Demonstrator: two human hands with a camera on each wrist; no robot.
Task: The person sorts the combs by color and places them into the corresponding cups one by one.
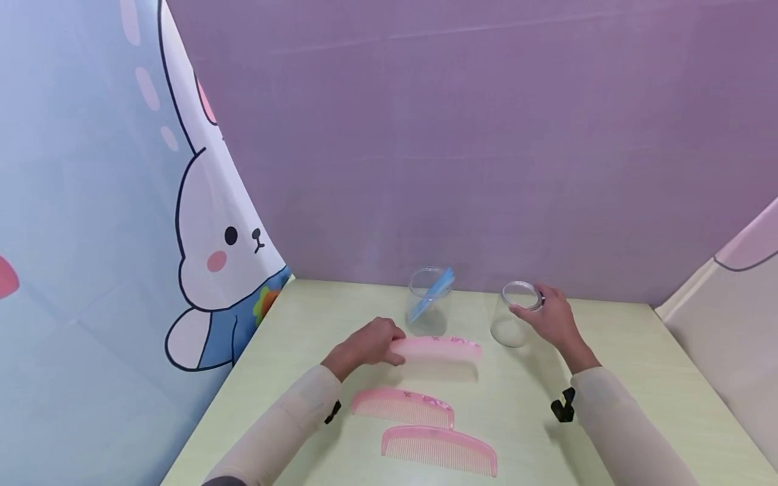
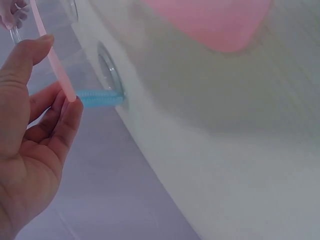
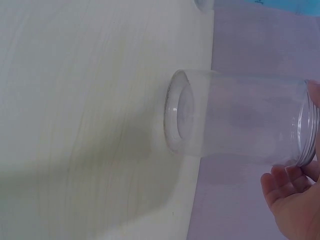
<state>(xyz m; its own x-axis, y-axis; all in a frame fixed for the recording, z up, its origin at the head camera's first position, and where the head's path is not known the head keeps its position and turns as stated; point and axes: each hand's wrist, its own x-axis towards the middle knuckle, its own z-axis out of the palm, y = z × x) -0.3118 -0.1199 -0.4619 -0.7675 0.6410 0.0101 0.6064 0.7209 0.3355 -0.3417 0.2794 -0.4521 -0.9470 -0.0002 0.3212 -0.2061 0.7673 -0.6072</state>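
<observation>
My left hand (image 1: 372, 341) pinches the end of a pink comb (image 1: 437, 347), held above the table with its teeth facing down. In the left wrist view the same comb (image 2: 61, 75) appears edge-on between thumb and fingers. My right hand (image 1: 552, 317) grips the rim of a clear jar (image 1: 509, 325) at the back right. The right wrist view shows nothing inside this jar (image 3: 245, 120). Just behind the held comb, a second clear jar (image 1: 427, 320) contains blue combs (image 1: 433, 295) leaning against its rim; how many is hard to tell.
Two more pink combs lie in front on the pale table (image 1: 328, 445): one (image 1: 404, 406) nearer the left hand, the other (image 1: 439, 449) closer to the front. A purple backdrop (image 1: 462, 148) rises behind the jars, and a rabbit-print cloth (image 1: 225, 270) hangs at left.
</observation>
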